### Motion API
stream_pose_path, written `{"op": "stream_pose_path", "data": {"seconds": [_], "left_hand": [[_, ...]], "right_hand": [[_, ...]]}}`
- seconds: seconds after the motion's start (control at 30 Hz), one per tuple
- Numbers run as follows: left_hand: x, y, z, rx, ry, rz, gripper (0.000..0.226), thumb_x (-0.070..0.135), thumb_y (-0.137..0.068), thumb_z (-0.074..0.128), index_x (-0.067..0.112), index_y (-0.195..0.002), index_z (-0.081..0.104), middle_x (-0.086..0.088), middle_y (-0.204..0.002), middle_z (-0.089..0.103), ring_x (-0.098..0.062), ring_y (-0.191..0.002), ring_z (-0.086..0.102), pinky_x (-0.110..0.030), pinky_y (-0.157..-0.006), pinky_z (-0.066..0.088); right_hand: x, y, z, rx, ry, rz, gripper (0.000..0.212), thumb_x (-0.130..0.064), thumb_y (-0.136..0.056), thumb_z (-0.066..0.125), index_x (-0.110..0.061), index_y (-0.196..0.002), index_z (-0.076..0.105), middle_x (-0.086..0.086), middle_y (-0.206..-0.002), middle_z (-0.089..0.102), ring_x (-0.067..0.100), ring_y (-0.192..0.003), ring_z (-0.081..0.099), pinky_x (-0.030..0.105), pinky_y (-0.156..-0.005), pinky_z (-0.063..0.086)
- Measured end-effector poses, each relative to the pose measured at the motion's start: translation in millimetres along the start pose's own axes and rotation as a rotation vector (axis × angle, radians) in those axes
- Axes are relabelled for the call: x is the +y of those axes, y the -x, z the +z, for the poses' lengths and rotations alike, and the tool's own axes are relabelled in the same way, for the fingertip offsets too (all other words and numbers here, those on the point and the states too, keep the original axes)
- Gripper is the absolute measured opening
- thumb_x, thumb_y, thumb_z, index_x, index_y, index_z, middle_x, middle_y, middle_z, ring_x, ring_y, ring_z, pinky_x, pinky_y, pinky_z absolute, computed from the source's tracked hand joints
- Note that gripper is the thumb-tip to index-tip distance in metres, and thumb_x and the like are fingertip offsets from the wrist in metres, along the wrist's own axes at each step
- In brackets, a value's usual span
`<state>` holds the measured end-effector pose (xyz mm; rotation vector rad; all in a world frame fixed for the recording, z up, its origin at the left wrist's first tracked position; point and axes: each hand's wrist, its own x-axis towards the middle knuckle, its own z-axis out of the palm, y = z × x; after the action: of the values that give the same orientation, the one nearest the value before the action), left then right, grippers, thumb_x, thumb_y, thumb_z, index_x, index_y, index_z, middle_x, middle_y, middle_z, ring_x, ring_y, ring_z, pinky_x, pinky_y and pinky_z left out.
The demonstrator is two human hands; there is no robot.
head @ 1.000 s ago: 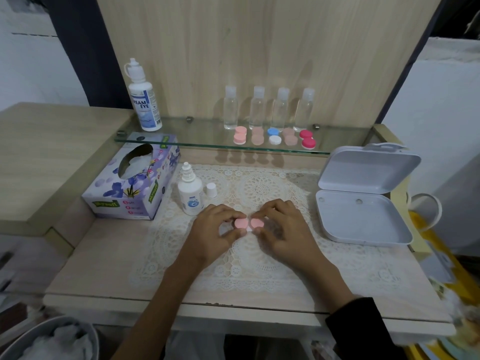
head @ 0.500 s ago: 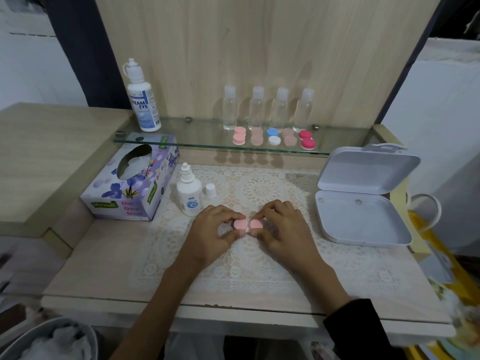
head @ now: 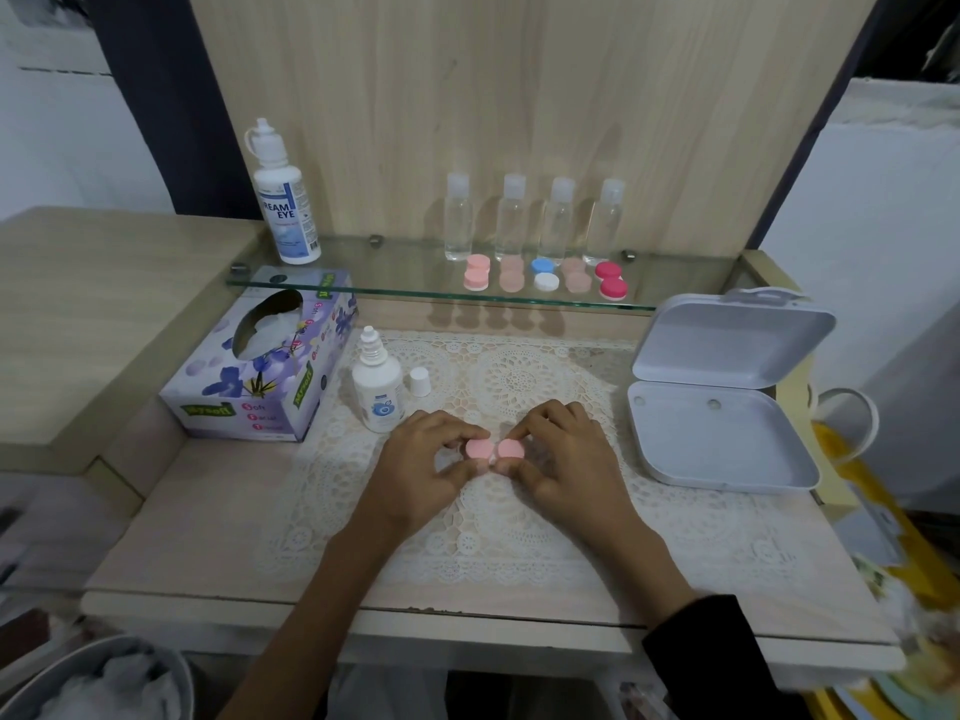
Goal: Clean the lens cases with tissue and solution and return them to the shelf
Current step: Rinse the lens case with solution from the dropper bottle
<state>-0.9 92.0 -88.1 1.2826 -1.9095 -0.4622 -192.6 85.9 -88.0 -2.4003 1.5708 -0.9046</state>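
Observation:
A pink lens case (head: 494, 450) with two round caps lies on the lace mat at the table's middle. My left hand (head: 423, 467) pinches its left cap and my right hand (head: 563, 462) pinches its right cap. Several more lens cases (head: 545, 277), pink, beige, blue-white and red, sit in a row on the glass shelf (head: 363, 283). A small solution bottle (head: 378, 384) stands uncapped left of my hands, its white cap (head: 420, 381) beside it. A purple tissue box (head: 260, 363) lies at the left.
A large solution bottle (head: 283, 200) and several clear small bottles (head: 535, 220) stand on the shelf. An open white plastic box (head: 722, 397) sits at the right. A bin with used tissue (head: 104, 678) is below the table's left corner.
Both hands stay on the pink case; the fingers have shifted only slightly on the caps. Nothing else has moved.

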Motion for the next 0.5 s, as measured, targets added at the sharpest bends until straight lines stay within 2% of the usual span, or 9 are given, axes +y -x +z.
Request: {"op": "stream_pose_path", "data": {"seconds": [0.07, 0.13, 0.2, 0.27, 0.4, 0.5], "left_hand": [[-0.6, 0.3, -0.3, -0.002, -0.011, 0.002, 0.044, 0.052, -0.07, 0.061, 0.024, -0.102, 0.072, 0.014, -0.091, 0.065, -0.007, -0.086, 0.056, -0.023, -0.078, 0.044], [-0.4, 0.9, -0.7, -0.005, -0.027, 0.01, 0.045, 0.053, -0.071, 0.059, 0.023, -0.103, 0.072, 0.014, -0.092, 0.065, -0.005, -0.086, 0.055, -0.023, -0.079, 0.043], [0.7, 0.9, -1.0, -0.006, -0.049, 0.019, 0.046, 0.053, -0.072, 0.057, 0.023, -0.104, 0.071, 0.014, -0.093, 0.064, -0.005, -0.087, 0.054, -0.023, -0.079, 0.042], [1.8, 0.6, -1.4, -0.019, -0.077, 0.018, 0.047, 0.053, -0.075, 0.055, 0.023, -0.107, 0.07, 0.012, -0.097, 0.064, -0.006, -0.09, 0.053, -0.024, -0.081, 0.041], [0.1, 9.2, -1.0, -0.015, -0.194, 0.061, 0.052, 0.049, -0.083, 0.05, 0.018, -0.123, 0.061, 0.004, -0.117, 0.061, -0.012, -0.109, 0.053, -0.029, -0.094, 0.041], [-0.7, 22.5, -1.5, 0.045, -0.226, 0.077, 0.054, 0.045, -0.088, 0.05, 0.009, -0.127, 0.058, -0.003, -0.127, 0.058, -0.015, -0.119, 0.05, -0.026, -0.103, 0.037]], "right_hand": [[0.8, 0.2, -0.7, -0.008, -0.046, -0.021, 0.033, -0.056, -0.079, 0.061, -0.029, -0.097, 0.063, -0.015, -0.098, 0.055, 0.011, -0.091, 0.043, 0.034, -0.074, 0.039], [0.9, 1.2, -1.0, 0.002, -0.083, -0.033, 0.03, -0.047, -0.079, 0.064, -0.029, -0.103, 0.065, -0.016, -0.099, 0.057, 0.012, -0.093, 0.045, 0.038, -0.076, 0.042], [0.7, 1.6, -0.8, 0.015, -0.113, -0.023, 0.026, -0.039, -0.078, 0.064, -0.029, -0.102, 0.067, -0.017, -0.098, 0.057, 0.011, -0.092, 0.046, 0.04, -0.076, 0.043], [0.6, 1.4, -0.7, 0.014, -0.134, -0.007, 0.024, -0.04, -0.078, 0.062, -0.03, -0.099, 0.068, -0.018, -0.096, 0.058, 0.011, -0.091, 0.046, 0.04, -0.076, 0.043], [0.0, 0.7, -0.9, 0.016, -0.141, -0.003, 0.021, -0.042, -0.079, 0.062, -0.03, -0.096, 0.068, -0.018, -0.095, 0.058, 0.011, -0.091, 0.047, 0.04, -0.077, 0.043], [-0.8, 1.2, -1.6, 0.015, -0.132, 0.008, 0.019, -0.04, -0.079, 0.065, -0.03, -0.095, 0.066, -0.018, -0.094, 0.057, 0.01, -0.091, 0.046, 0.038, -0.078, 0.043]]}}
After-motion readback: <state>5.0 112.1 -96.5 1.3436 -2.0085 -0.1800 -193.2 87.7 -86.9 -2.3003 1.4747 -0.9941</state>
